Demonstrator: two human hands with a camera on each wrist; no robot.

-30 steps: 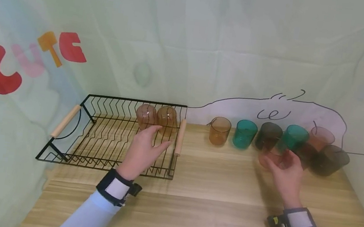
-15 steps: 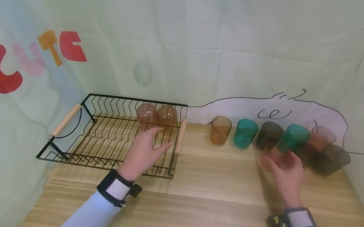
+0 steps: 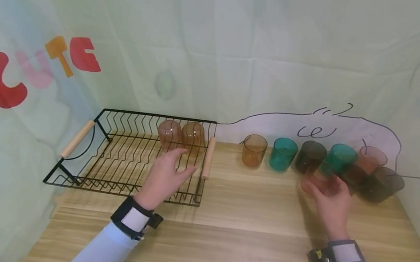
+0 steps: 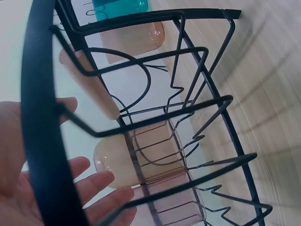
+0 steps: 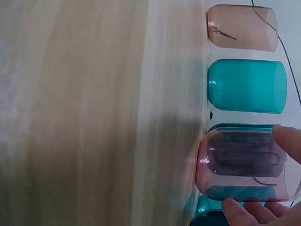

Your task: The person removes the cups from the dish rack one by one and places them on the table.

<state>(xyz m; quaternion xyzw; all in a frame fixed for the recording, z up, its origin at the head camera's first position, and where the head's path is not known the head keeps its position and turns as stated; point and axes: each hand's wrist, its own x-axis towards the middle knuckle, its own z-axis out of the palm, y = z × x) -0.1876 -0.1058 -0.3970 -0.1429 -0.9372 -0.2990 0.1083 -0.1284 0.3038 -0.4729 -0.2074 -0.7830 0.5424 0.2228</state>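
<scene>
My right hand (image 3: 332, 206) pinches a pink glass (image 5: 244, 186) between thumb and fingers, at the front of a group of glasses. In the right wrist view a dark glass and teal glass show through it. My left hand (image 3: 163, 178) is held above the black wire dish rack (image 3: 159, 116), fingers spread and holding nothing. Just beyond those fingers, two glasses stand upside down in the rack's back right corner: a pinkish one (image 3: 169, 133) and an amber one (image 3: 193, 133). The left wrist view shows the left hand (image 4: 70, 193) behind the rack's wires.
Along the back stand an amber glass (image 3: 254, 150), a teal glass (image 3: 283, 154) and a dark glass (image 3: 308, 156). Another teal glass (image 3: 341, 156), a pink glass (image 3: 375, 156) and a dark glass (image 3: 381, 186) crowd the right. The rack has wooden handles (image 3: 209, 157). A printed curtain hangs behind.
Very little differs. My left hand has dropped slightly towards me over the rack. The right hand keeps its grip on the pink glass in almost the same place.
</scene>
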